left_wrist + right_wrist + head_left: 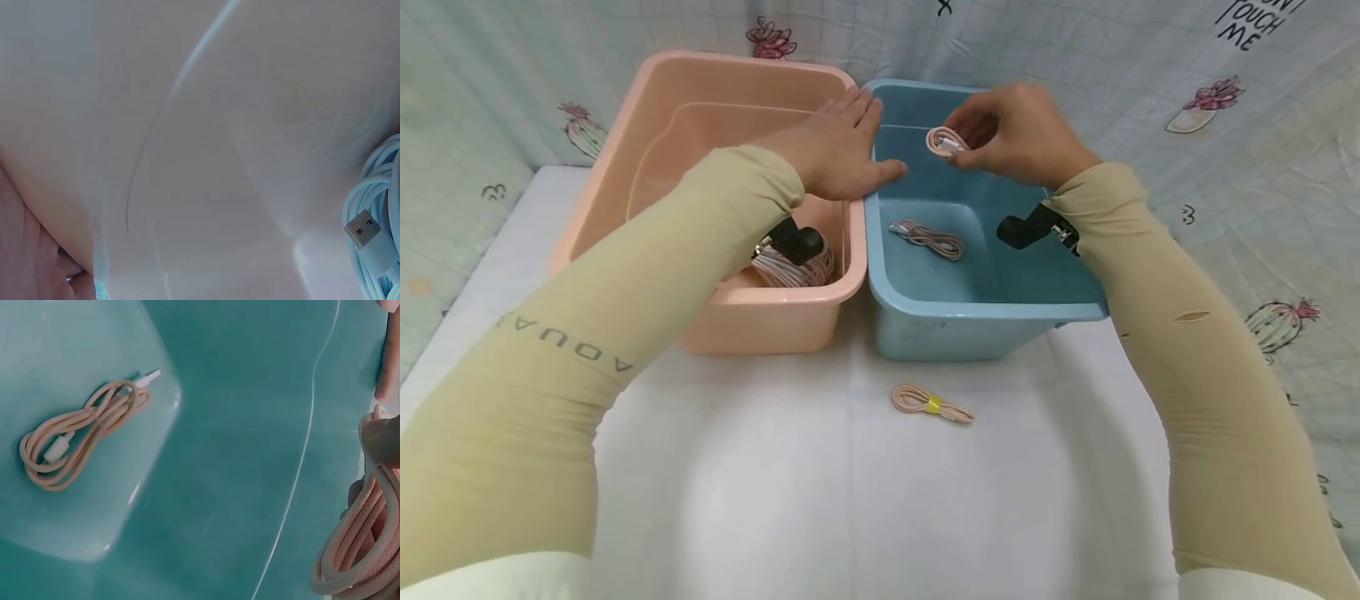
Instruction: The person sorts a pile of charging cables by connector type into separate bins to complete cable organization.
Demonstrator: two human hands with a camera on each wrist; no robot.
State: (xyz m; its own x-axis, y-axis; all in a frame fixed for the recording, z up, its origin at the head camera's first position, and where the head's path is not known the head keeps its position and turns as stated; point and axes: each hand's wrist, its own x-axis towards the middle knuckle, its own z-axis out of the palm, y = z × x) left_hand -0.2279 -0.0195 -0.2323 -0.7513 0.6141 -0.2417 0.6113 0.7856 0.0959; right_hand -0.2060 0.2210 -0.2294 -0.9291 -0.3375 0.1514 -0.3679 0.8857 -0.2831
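Observation:
My right hand [1018,137] pinches a coiled pinkish cable [945,142] above the blue bin [985,310]. In the right wrist view that coil [359,544] shows a braided surface. Another braided USB cable [928,239], bundled with a white plug, lies on the blue bin's floor. My left hand [838,150] rests with its fingers straight across the touching rims of the blue bin and the pink bin [730,62]. Inside the pink bin, below my left wrist, sit coiled white cables [797,265]; a USB plug [362,229] shows in the left wrist view.
A beige cable bundle [931,404] with a yellow band lies on the white tabletop [760,492] in front of the bins. A patterned cloth [1075,50] hangs behind both bins. Black camera mounts [1033,227] sit at the wrists.

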